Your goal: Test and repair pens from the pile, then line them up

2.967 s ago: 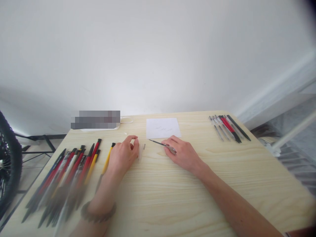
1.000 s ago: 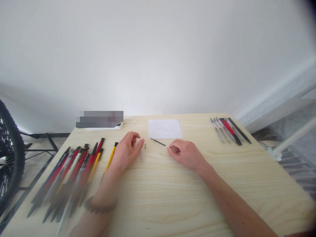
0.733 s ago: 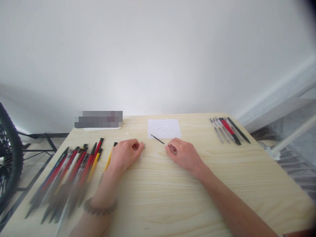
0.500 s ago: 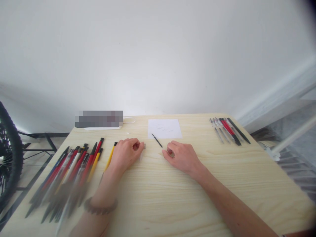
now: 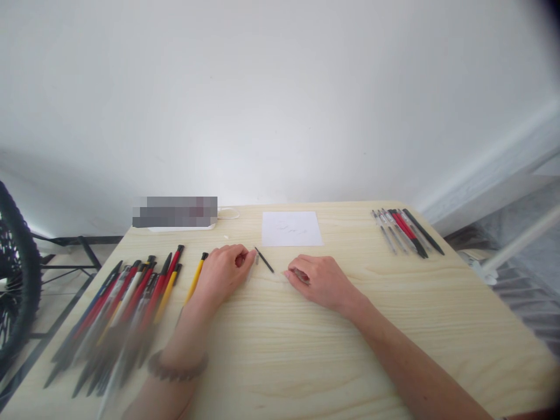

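Note:
My right hand (image 5: 321, 281) rests on the wooden table (image 5: 306, 350), its fingers pinched on a thin pen refill (image 5: 265, 261) whose dark tip points up-left toward my left hand. My left hand (image 5: 224, 272) lies just left of it, fingers curled with thumb and forefinger pressed together. A tiny grey part (image 5: 256, 259) sits on the table at those fingertips. What the left fingers hold, if anything, is too small to see. A yellow pen (image 5: 195, 279) lies against the left side of my left hand.
A large pile of red, black, white and yellow pens (image 5: 122, 309) covers the table's left part. A small row of pens (image 5: 406, 229) lies at the far right. A white sheet of paper (image 5: 291, 228) is behind the hands. A black wheel (image 5: 13, 280) stands off the left edge.
My right hand has slid left and toward me, swinging the refill's dark tip off the paper edge to beside my left fingertips. My left hand's fingers have curled shut.

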Demonstrator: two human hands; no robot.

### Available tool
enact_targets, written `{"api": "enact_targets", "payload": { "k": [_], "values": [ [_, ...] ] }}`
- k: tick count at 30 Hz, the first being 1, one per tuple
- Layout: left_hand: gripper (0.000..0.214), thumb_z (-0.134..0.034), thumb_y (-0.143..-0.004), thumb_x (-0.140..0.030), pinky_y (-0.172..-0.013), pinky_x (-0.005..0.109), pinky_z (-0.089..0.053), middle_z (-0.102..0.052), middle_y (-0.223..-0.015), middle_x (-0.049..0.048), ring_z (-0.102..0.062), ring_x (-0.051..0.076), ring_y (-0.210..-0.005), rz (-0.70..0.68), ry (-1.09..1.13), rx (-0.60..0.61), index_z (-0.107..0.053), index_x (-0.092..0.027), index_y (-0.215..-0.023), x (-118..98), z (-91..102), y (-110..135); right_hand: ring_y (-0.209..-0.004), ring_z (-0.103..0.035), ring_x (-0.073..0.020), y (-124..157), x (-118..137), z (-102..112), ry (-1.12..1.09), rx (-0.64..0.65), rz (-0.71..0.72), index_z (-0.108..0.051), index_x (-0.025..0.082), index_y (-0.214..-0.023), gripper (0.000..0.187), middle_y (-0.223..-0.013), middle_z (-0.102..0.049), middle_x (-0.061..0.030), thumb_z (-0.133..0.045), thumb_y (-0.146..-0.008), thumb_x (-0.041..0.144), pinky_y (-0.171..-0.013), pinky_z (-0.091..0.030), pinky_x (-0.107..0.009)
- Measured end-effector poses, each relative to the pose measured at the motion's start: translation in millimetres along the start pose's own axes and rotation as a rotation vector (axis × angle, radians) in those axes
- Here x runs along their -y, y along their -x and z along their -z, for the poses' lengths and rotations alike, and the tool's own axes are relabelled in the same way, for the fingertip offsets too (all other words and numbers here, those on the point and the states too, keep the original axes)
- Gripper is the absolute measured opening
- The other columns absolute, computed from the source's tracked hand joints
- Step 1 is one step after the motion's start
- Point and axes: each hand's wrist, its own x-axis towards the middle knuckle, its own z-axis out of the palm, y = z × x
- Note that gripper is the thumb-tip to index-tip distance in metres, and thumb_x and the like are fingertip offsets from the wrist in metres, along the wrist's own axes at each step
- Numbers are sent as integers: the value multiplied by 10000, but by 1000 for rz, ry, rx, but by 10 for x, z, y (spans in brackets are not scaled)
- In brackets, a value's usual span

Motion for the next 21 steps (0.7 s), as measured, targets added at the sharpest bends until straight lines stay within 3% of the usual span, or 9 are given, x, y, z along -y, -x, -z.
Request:
{"api": "enact_targets", "payload": {
  "k": [12,21],
  "values": [
    [390,-379,-845,-436,-566,262,-324,-573,-577,10,-502,155,-564,26,-20,8,-519,-199,-569,9,-12,-3,-582,-514,-89,25,-2,1,-74,82,169,-659,232,-939,246,-684,-608,11,-419,-887,242,-602,-347,-215],
    [386,-379,-854,-442,-579,264,-320,-578,-581,5,-496,154,-570,11,15,4,-546,-197,-607,43,-40,-13,-622,-538,-108,29,-33,-29,-35,109,225,-599,286,-1122,292,-712,-619,14,-426,-891,247,-602,-335,-234]
  ]
}}
